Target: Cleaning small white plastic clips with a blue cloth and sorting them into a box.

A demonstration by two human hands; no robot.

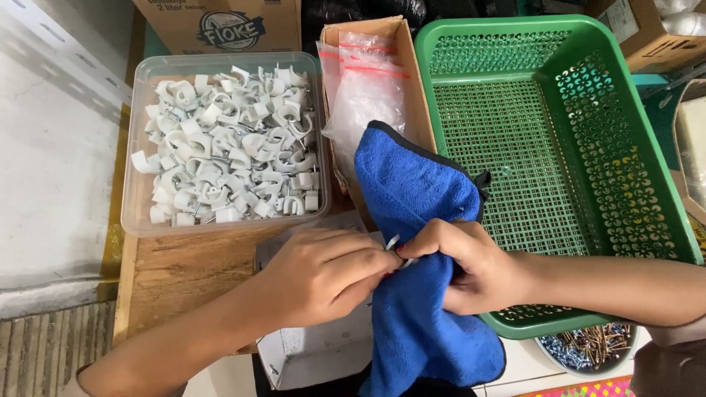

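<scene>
One small white clip [393,242] is pinched between the left hand [323,273] and right hand [460,265] over a blue cloth [419,220]; if loosely gripped, it could be dropped.

I see a clear plastic tub [140,213] heaped with white cable clips [228,147] on the wooden desk [184,268]. Beside it stands a narrow cardboard box [412,88] of small clear bags [364,88], then a green perforated basket [632,147]. A bowl of nails [588,347] sits lower right.
</scene>
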